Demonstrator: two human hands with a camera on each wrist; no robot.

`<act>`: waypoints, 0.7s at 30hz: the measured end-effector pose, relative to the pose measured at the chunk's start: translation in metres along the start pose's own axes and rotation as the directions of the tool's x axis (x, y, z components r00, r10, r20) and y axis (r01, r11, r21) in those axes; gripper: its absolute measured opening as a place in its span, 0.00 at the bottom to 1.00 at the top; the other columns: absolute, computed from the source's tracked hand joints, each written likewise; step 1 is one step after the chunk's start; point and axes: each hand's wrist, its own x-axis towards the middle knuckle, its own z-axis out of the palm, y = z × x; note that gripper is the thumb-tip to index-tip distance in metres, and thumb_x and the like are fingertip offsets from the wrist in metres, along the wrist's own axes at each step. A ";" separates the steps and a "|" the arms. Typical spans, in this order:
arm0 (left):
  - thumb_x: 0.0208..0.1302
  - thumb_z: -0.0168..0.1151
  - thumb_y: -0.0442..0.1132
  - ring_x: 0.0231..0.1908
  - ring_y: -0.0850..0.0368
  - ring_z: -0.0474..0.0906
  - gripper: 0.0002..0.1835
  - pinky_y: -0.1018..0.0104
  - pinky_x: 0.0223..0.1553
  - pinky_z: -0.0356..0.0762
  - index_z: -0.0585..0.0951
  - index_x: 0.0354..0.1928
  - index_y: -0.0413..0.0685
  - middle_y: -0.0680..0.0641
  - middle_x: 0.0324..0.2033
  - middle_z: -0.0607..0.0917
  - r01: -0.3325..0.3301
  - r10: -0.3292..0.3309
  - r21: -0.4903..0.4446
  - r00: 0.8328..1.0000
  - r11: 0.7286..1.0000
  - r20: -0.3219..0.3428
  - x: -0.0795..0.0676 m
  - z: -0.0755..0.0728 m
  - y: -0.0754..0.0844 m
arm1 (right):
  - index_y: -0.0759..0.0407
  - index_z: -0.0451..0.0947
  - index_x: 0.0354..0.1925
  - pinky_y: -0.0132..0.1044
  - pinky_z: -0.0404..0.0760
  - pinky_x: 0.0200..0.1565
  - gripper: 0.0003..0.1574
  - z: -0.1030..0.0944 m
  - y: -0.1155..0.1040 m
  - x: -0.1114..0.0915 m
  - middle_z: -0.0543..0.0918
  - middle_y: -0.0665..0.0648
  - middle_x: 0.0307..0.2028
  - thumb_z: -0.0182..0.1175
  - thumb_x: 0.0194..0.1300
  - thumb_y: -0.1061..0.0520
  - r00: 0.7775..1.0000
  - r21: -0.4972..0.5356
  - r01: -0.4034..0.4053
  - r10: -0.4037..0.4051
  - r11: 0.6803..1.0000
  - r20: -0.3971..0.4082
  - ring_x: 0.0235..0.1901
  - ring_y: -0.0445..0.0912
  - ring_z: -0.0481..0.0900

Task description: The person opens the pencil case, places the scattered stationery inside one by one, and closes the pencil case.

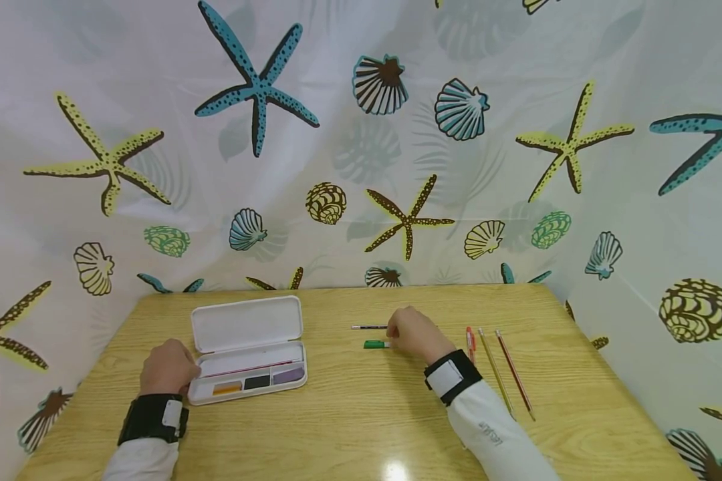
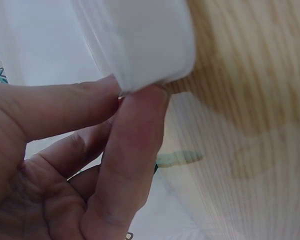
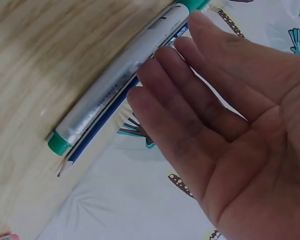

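At the left of the table lies a white pencil case, its lid folded back. My left hand pinches the case's near-left corner between thumb and finger, close up in the left wrist view. Inside the case are a thin red stick and orange, black and purple blocks in compartments. My right hand is over a white marker with a green cap, fingers loosely bent and fingertips right at its barrel. Beside the marker lies a blue pencil, partly hidden by the hand.
Right of my right hand lie a red pen, a yellowish pencil and a red pencil, partly beside my forearm. A white cloth printed with starfish and shells hangs behind the wooden table and along its sides.
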 end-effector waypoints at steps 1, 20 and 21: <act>0.56 0.63 0.31 0.19 0.52 0.74 0.07 0.64 0.21 0.68 0.82 0.23 0.34 0.46 0.17 0.77 0.000 0.000 0.001 1.000 1.000 -0.003 0.000 0.000 0.000 | 0.63 0.89 0.36 0.46 0.82 0.44 0.07 0.000 0.000 0.000 0.86 0.54 0.34 0.75 0.57 0.65 1.000 -0.002 0.002 -0.002 1.000 -0.002 0.36 0.47 0.80; 0.56 0.63 0.31 0.19 0.52 0.74 0.07 0.64 0.21 0.68 0.81 0.23 0.35 0.46 0.17 0.76 0.010 -0.010 0.001 1.000 1.000 0.001 0.000 0.000 0.001 | 0.60 0.87 0.29 0.44 0.81 0.39 0.09 0.009 0.006 -0.001 0.83 0.52 0.29 0.77 0.52 0.69 0.999 -0.022 0.009 -0.010 1.000 -0.040 0.32 0.45 0.78; 0.56 0.63 0.31 0.19 0.52 0.74 0.07 0.64 0.21 0.68 0.81 0.23 0.35 0.46 0.17 0.76 0.011 -0.011 0.002 1.000 1.000 0.001 0.000 0.000 0.001 | 0.60 0.86 0.29 0.44 0.81 0.38 0.09 0.009 0.006 -0.001 0.83 0.52 0.28 0.77 0.52 0.69 0.999 -0.022 0.013 -0.014 1.000 -0.043 0.32 0.45 0.78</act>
